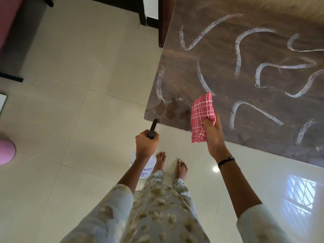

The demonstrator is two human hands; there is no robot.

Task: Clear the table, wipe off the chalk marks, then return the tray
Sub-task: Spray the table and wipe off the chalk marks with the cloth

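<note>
A dark glossy table [228,55] fills the upper right, covered with several curved white chalk marks [238,55]. Wet patches [172,109] darken its near left corner. My left hand [146,144] grips the black nozzle head of a white spray bottle [149,166], whose tip points at that corner from just off the table's edge. My right hand [213,134] holds a folded pink checked cloth [201,116] just above the table's near edge, right of the wet patches. No tray is in view.
Shiny cream floor tiles [78,102] spread to the left and below, with my bare feet [171,165] close to the table corner. A dark wooden leg [164,21] stands at the table's far left. A pink round object [6,151] sits at the left edge.
</note>
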